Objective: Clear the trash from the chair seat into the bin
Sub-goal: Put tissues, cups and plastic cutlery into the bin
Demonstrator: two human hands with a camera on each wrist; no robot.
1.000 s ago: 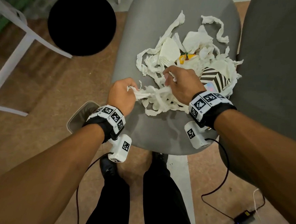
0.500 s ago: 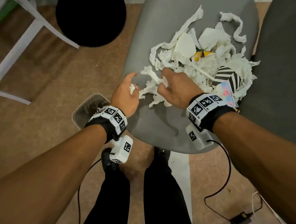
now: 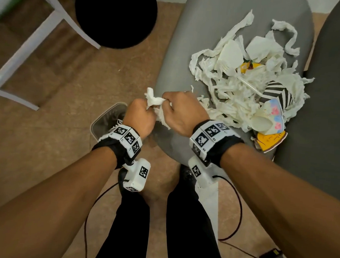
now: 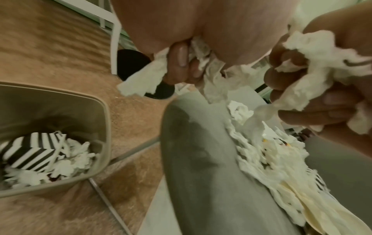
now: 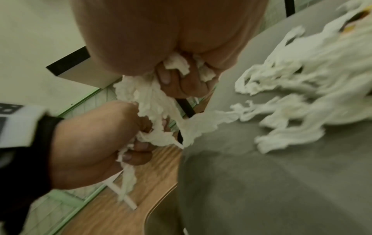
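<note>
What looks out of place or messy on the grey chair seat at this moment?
A heap of torn white paper strips, with crushed paper cups, covers the far right of the chair seat. Both hands, the left hand and right hand, grip a paper wad at the seat's edge, not yet over the bin.

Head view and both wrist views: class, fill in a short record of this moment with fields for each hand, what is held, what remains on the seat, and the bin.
left hand: grips a wad of shredded tissue paper
right hand: grips the same wad, beside the left hand
position: at the seat's near left edge
chair seat: grey; still bears a pile of shreds, striped paper cup, floral paper cup
bin: on the floor left of the chair, already holds shreds and striped paper
</note>
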